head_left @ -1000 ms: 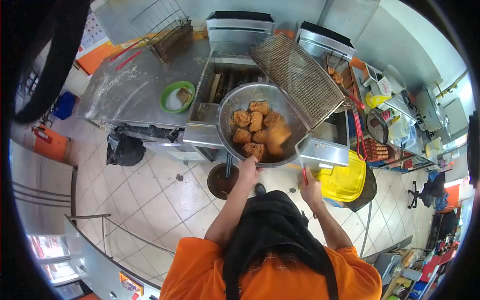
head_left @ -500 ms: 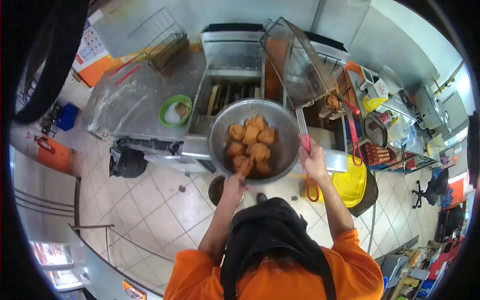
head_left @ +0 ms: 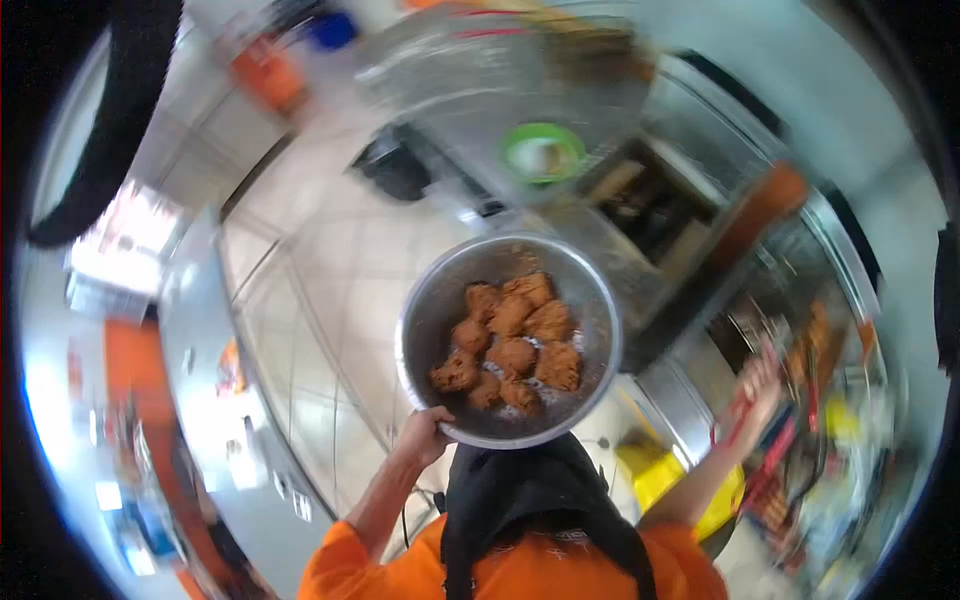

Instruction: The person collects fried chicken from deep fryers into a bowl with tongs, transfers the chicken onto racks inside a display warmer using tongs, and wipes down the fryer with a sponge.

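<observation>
My left hand is closed on the lower-left rim of a large metal bowl. Several browned, crusted pieces of fried chicken lie inside it. The bowl is held in front of my body, over the floor and the front edge of the counter. My right hand reaches out to the right beside the fryer, close to a blurred wire fry basket. A reddish streak runs along this hand, but motion smears its fingers, so whether it grips a handle is unclear.
A green bowl with white contents stands on the metal counter, left of an open fryer bay. A black bag lies on the floor. Near my right arm is a yellow tub. Another worktop runs along the left.
My view has turned left. The bowl has swung away from the fryer with my left hand on its rim. The raised fry basket has dropped, and my right hand has moved farther right.
</observation>
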The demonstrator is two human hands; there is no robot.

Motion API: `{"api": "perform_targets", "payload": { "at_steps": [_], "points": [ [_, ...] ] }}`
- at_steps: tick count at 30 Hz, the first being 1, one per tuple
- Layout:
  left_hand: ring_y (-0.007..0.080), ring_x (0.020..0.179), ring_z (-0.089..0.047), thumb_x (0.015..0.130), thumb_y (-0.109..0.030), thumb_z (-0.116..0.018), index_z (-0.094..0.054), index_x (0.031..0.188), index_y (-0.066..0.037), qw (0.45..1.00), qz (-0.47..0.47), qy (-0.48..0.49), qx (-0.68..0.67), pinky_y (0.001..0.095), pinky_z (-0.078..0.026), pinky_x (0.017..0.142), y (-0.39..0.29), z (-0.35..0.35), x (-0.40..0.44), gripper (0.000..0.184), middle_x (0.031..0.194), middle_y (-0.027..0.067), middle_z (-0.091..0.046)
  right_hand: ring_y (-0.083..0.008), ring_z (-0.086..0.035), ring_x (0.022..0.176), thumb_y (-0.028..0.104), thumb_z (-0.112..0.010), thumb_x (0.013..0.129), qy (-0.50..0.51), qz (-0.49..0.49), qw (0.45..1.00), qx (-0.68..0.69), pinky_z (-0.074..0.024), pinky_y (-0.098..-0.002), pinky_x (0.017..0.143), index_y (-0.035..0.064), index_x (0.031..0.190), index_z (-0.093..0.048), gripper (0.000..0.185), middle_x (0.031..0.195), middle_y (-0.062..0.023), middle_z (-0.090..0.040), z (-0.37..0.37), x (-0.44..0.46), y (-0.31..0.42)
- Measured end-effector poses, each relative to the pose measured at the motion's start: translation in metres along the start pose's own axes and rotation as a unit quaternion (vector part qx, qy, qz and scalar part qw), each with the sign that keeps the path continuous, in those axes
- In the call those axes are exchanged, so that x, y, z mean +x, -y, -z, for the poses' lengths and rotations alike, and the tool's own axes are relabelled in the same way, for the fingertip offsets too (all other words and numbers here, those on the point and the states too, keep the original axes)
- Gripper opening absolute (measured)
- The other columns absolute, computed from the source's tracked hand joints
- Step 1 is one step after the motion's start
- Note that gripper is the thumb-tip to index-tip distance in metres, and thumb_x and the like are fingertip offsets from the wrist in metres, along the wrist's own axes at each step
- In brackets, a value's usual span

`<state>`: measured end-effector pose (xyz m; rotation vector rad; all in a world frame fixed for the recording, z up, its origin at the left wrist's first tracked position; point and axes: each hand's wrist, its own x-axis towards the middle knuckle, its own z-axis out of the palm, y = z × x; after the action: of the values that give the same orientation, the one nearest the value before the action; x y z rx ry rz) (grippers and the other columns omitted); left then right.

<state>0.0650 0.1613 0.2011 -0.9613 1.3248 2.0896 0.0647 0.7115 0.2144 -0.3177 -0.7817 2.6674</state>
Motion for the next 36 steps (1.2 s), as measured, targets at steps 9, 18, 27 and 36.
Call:
{"api": "perform_targets", "payload": {
  "at_steps": [9, 18, 27, 36],
  "points": [
    [0.0297, 0.078, -0.064, 0.078, 0.004, -0.051, -0.049, 0.106, 0.006, 0.922, -0.101, -0.235, -0.290, 0.0434, -0.057, 0.070, 0.113, -0.053, -0.062, 0.028, 0.092, 0.0153, -0.059, -0.0183, -0.050, 0.084, 0.022, -0.058, 0.090, 0.167, -0.129, 0.954, 0.212, -0.0453, -0.0293, 0.075, -0.0011, 0.143, -0.030, 0.065, 0.098, -0.0073, -0.053, 0.190, 0.112, 0.020],
    [0.0327, 0.092, -0.060, 0.079, 0.006, -0.049, -0.043, 0.112, 0.007, 0.733, -0.180, -0.426, -0.499, 0.0498, -0.055, 0.079, 0.147, -0.205, -0.065, 0.034, 0.100, 0.0187, -0.053, -0.0112, -0.043, 0.067, 0.042, -0.041, 0.099, 0.071, -0.585, 0.797, -0.132, -0.0398, -0.0251, 0.053, 0.0109, 0.136, -0.046, 0.049, 0.080, -0.0002, -0.049, -0.027, 0.258, -0.237],
    [0.0378, 0.108, -0.055, 0.076, 0.006, -0.043, -0.035, 0.125, 0.008, 0.572, -0.262, -0.514, -0.583, 0.0538, -0.048, 0.094, 0.199, -0.208, 0.074, 0.050, 0.120, 0.0232, -0.050, -0.0111, -0.058, 0.079, 0.027, -0.056, 0.095, 0.439, -0.588, 0.575, -0.363, -0.0412, -0.0237, 0.060, 0.0080, 0.123, -0.056, 0.034, 0.088, -0.0023, -0.060, -0.166, 0.249, -0.540],
    [0.0335, 0.111, -0.054, 0.075, 0.007, -0.046, -0.038, 0.128, 0.003, 0.475, -0.309, -0.478, -0.671, 0.0507, -0.050, 0.091, 0.271, -0.104, 0.082, 0.054, 0.125, 0.0178, -0.049, -0.0337, -0.049, 0.118, 0.022, -0.079, 0.068, 0.880, 0.070, 0.217, -0.417, -0.0457, -0.0460, 0.092, 0.0173, 0.132, -0.048, 0.071, 0.131, -0.0174, -0.047, -0.363, 0.062, -0.764]
  ]
}}
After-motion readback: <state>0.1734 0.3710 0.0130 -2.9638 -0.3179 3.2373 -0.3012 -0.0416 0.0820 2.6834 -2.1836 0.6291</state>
